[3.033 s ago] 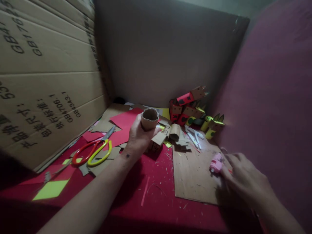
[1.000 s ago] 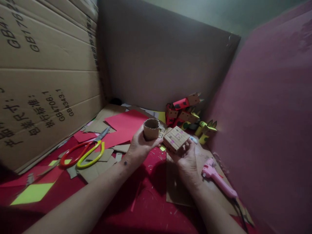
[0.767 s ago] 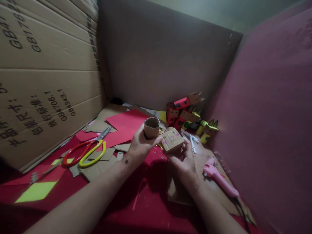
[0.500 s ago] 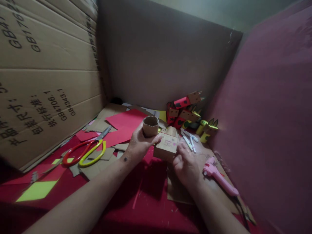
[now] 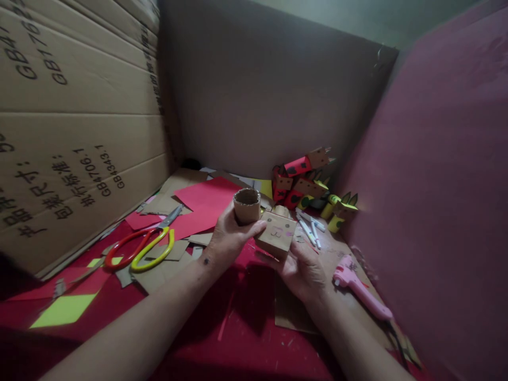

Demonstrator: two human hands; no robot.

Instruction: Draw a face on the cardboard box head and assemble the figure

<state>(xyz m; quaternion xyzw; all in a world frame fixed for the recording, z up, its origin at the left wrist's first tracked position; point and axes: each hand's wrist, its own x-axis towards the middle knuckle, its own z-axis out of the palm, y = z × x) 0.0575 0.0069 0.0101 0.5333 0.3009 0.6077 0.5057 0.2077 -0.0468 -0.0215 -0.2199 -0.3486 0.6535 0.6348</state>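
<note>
My left hand (image 5: pixel 230 233) is closed around a short cardboard tube (image 5: pixel 246 207), held upright with its hollow end up. Its thumb reaches across to the edge of a small cardboard box (image 5: pixel 277 233) with a face drawn on it: round eyes, a pink snout and a cheek spot. My right hand (image 5: pixel 304 267) grips this box from the right and below, its fingers partly hidden underneath. The drawn face is tilted up toward me. Box and tube are side by side above the red cloth; whether they touch is unclear.
Large scissors (image 5: pixel 145 251) lie left on cardboard scraps, near red paper (image 5: pixel 208 201) and a yellow-green sheet (image 5: pixel 63 310). Right are several markers (image 5: pixel 311 228) and a pink glue gun (image 5: pixel 359 288) with a cord. Finished-looking cardboard animals (image 5: pixel 299 185) are piled behind. Cardboard walls (image 5: pixel 87 132) enclose the table.
The right hand has turned the box so that its drawn face shows more fully, and its fingers have shifted lower under it. The left hand still holds the tube.
</note>
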